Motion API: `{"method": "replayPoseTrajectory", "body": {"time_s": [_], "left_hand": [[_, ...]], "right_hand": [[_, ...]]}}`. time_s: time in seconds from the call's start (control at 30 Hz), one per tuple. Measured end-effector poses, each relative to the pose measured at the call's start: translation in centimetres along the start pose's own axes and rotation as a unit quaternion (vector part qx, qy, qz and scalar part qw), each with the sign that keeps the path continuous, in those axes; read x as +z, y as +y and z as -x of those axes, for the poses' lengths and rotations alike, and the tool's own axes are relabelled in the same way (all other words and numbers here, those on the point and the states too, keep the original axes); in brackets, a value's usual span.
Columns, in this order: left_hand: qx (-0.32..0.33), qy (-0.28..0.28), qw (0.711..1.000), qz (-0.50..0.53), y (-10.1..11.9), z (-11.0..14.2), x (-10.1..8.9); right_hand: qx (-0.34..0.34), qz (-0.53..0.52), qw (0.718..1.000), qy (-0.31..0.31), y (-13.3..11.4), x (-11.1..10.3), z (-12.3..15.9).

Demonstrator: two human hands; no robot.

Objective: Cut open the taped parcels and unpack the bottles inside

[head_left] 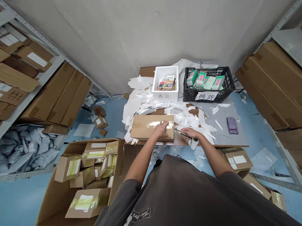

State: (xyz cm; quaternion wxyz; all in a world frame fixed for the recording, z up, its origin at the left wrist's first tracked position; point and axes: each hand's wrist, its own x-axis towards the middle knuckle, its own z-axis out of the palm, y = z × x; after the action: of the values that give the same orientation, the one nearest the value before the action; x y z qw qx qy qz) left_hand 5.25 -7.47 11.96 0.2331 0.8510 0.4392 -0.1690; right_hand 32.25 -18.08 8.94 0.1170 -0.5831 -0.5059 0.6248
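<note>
A taped brown cardboard box (pixel 144 125) lies at the front edge of the table, a strip of shiny tape running along its top. My left hand (pixel 161 128) rests on the box's top near its right end, fingers stretched out on the cardboard. In my right hand (pixel 191 132) is a box cutter (pixel 186 135) with a black and yellow handle, its tip pointing left at the box's right end. Whether the blade touches the cardboard I cannot tell. Torn white paper (pixel 140 103) is scattered around and behind the box.
Behind the box stand a white foam bin (pixel 165 97) with books and a black crate (pixel 208 98) with green-and-pink packages. A purple item (pixel 232 125) lies at the table's right. A large open carton (pixel 47 204) of parcels stands at lower left. Shelves (pixel 48 69) flank both sides.
</note>
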Motion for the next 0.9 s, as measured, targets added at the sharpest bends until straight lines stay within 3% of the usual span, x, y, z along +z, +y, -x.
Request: {"method": "replayPoseTrajectory", "body": {"time_s": [0.13,0.3,0.4,0.73,0.9], "left_hand": [[-0.040,0.054,0.998,0.010,-1.9,-1.6,-1.8],[-0.081,0.009,0.996,-0.018,-3.4,-3.9,-2.5],[-0.050,0.024,0.998,-0.014,-4.3,-4.0,-2.1],[0.003,0.130,0.991,-0.030,-5.1,-2.5,0.7],[0.022,0.162,0.986,-0.016,-5.5,-2.9,1.5]], "right_hand": [[0.004,0.054,0.993,0.101,1.0,-0.1,1.3],[-0.063,0.148,0.967,0.195,0.4,0.8,1.2],[-0.087,0.189,0.957,0.204,-0.8,1.7,0.9],[-0.038,0.334,0.917,0.214,-4.7,2.8,0.1],[-0.018,0.373,0.899,0.227,-4.9,3.8,-0.7]]}}
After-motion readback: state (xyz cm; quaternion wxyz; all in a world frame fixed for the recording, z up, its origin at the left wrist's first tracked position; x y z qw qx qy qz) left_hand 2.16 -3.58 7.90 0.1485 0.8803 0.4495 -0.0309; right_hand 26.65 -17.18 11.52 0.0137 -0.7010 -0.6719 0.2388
